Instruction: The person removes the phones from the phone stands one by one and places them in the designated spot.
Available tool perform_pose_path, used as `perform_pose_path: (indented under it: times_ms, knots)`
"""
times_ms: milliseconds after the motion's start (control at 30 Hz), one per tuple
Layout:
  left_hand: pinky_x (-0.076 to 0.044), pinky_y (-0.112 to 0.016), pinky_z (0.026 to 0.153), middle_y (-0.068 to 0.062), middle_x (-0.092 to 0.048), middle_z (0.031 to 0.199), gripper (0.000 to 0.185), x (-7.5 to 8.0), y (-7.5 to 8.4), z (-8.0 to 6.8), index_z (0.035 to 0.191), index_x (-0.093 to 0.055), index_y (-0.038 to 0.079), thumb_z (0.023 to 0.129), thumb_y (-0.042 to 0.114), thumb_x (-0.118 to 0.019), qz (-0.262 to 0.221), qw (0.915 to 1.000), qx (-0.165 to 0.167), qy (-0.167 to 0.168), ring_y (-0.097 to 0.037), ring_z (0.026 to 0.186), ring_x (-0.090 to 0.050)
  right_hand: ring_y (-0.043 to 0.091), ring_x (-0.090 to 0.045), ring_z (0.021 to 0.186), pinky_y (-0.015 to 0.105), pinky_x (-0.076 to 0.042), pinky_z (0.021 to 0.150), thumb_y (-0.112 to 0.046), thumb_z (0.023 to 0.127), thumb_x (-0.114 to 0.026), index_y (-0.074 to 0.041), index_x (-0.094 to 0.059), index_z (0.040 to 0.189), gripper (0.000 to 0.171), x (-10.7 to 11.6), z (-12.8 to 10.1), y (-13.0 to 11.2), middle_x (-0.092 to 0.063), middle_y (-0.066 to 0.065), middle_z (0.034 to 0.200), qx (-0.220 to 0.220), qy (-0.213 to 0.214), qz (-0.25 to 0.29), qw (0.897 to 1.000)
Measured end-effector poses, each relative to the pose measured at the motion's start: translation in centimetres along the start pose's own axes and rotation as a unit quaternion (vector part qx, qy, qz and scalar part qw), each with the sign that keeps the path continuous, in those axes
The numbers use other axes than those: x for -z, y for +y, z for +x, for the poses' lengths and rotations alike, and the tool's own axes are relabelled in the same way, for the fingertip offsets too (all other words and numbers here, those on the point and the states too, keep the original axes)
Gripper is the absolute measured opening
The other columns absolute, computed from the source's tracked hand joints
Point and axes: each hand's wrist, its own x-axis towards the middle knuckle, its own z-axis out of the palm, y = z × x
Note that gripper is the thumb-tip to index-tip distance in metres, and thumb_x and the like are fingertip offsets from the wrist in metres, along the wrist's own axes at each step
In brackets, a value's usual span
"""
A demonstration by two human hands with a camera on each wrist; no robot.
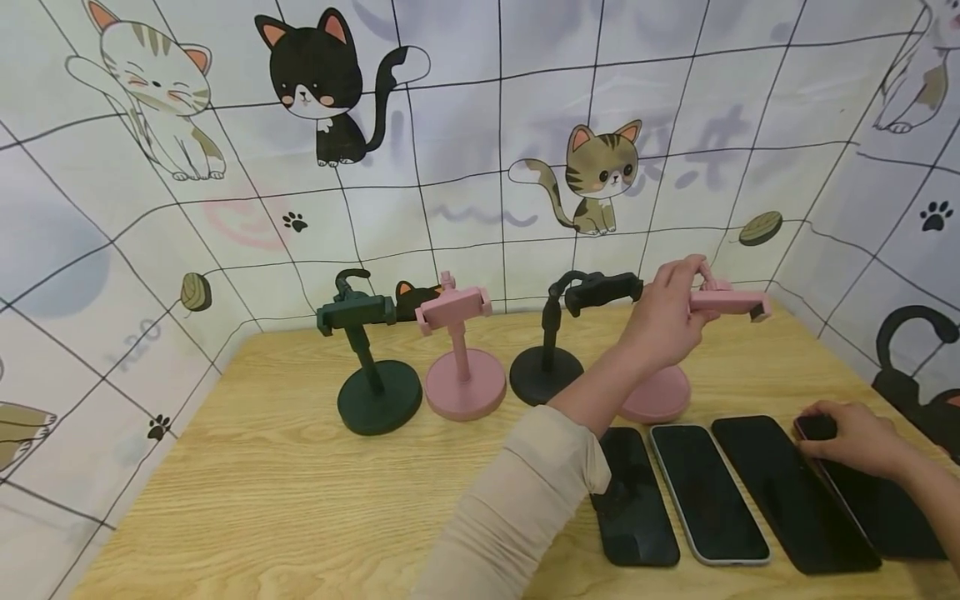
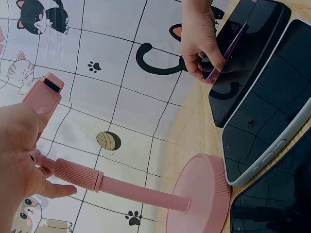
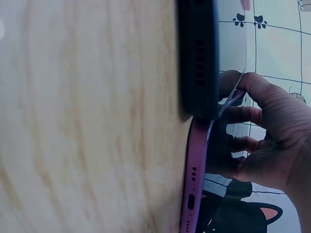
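My left hand [image 1: 686, 292] grips the clamp [image 1: 731, 302] of the rightmost pink phone stand, whose round base [image 1: 656, 396] stands on the wooden table [image 1: 285, 492]. In the left wrist view the hand [image 2: 22, 155] wraps the clamp [image 2: 44, 93] above the ribbed stem [image 2: 116, 187]. My right hand [image 1: 821, 429] pinches the top end of the purple-edged phone [image 1: 877, 508] at the far right of a row of phones. The wrist views show that phone's edge [image 2: 228, 48] tilted up off the table, with the fingers [image 3: 262, 131] curled round the purple frame [image 3: 194, 184].
A dark green stand [image 1: 371, 367], a second pink stand [image 1: 461, 354] and a black stand [image 1: 555, 337] line the back. Other dark phones [image 1: 633, 496] [image 1: 708, 492] [image 1: 791, 492] lie flat in a row at the front right. Cat-print walls [image 1: 465, 142] close three sides.
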Motion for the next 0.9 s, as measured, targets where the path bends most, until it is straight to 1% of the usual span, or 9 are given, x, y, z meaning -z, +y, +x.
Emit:
perform_pose_path:
  times_ms: [167,300,400,467,633,733,800,900]
  knots:
    - [-0.036,-0.015,0.083,0.007,-0.031,0.138,0.053,-0.4,0.0,0.2,0.133,-0.031,0.024,0.087,0.025,-0.059,-0.019,0.9997,0.011,-0.006,-0.006,0.111,-0.039,0.050,-0.053,0.081,0.056,-0.035,0.056,-0.027,0.070,-0.073,0.012,-0.056,0.095,0.049,-0.3,-0.1,0.4,-0.056,0.034,0.091,-0.005,0.001,-0.009,1.000]
    - [-0.035,-0.015,0.082,0.007,-0.032,0.137,0.049,-0.9,0.1,0.3,0.128,-0.034,0.024,0.086,0.025,-0.060,-0.024,0.9997,0.010,-0.003,-0.005,0.108,-0.041,0.051,-0.051,0.084,0.054,-0.033,0.056,-0.027,0.070,-0.074,0.011,-0.057,0.095,0.048,-0.6,-0.2,0.7,-0.057,0.034,0.092,-0.004,0.010,-0.003,1.000]
    - [-0.035,-0.014,0.083,0.007,-0.032,0.138,0.048,-1.1,0.1,0.4,0.127,-0.034,0.024,0.086,0.025,-0.060,-0.027,0.9996,0.009,0.001,-0.004,0.106,-0.042,0.051,-0.051,0.085,0.052,-0.031,0.056,-0.027,0.070,-0.075,0.010,-0.058,0.095,0.047,-0.7,-0.3,0.8,-0.057,0.033,0.093,-0.005,0.018,0.000,1.000]
    - [-0.035,-0.013,0.081,0.007,-0.032,0.138,0.047,-1.1,0.1,0.5,0.126,-0.035,0.024,0.086,0.025,-0.060,-0.033,0.9994,0.010,0.004,-0.003,0.103,-0.043,0.051,-0.051,0.084,0.052,-0.031,0.056,-0.027,0.070,-0.075,0.009,-0.058,0.095,0.047,-0.7,-0.2,1.0,-0.057,0.033,0.093,-0.006,0.021,0.001,1.000]
    - [-0.036,-0.011,0.080,0.012,-0.031,0.139,0.055,-1.2,-0.2,0.4,0.133,-0.031,0.025,0.086,0.028,-0.060,-0.052,0.9985,0.011,0.008,0.001,0.103,-0.044,0.050,-0.051,0.082,0.053,-0.031,0.056,-0.027,0.071,-0.074,0.009,-0.058,0.096,0.047,-0.8,0.1,1.2,-0.056,0.033,0.092,-0.008,0.024,-0.001,1.000]
    - [-0.034,-0.011,0.087,0.012,-0.025,0.144,0.065,-1.2,-0.7,0.1,0.141,-0.022,0.024,0.087,0.032,-0.058,-0.055,0.9985,0.006,0.003,0.003,0.110,-0.041,0.051,-0.050,0.083,0.054,-0.031,0.056,-0.026,0.071,-0.073,0.010,-0.057,0.096,0.047,-0.8,0.2,1.3,-0.056,0.034,0.093,-0.006,0.022,-0.005,1.000]
    - [-0.032,-0.012,0.092,0.012,-0.019,0.146,0.071,-1.1,-1.2,-0.4,0.144,-0.015,0.023,0.088,0.033,-0.057,-0.062,0.9981,0.001,-0.008,0.003,0.119,-0.036,0.051,-0.051,0.083,0.055,-0.033,0.056,-0.026,0.072,-0.072,0.011,-0.058,0.096,0.046,-0.7,0.2,1.3,-0.056,0.034,0.092,-0.004,0.020,-0.009,1.000]
    - [-0.029,-0.015,0.098,0.009,-0.017,0.148,0.075,-0.9,-2.2,-1.4,0.145,-0.004,0.022,0.090,0.033,-0.054,-0.074,0.9967,-0.016,-0.032,0.001,0.126,-0.029,0.051,-0.052,0.084,0.057,-0.037,0.059,-0.022,0.075,-0.070,0.013,-0.057,0.096,0.042,-0.5,0.3,0.7,-0.057,0.034,0.091,0.003,0.014,-0.008,1.000]
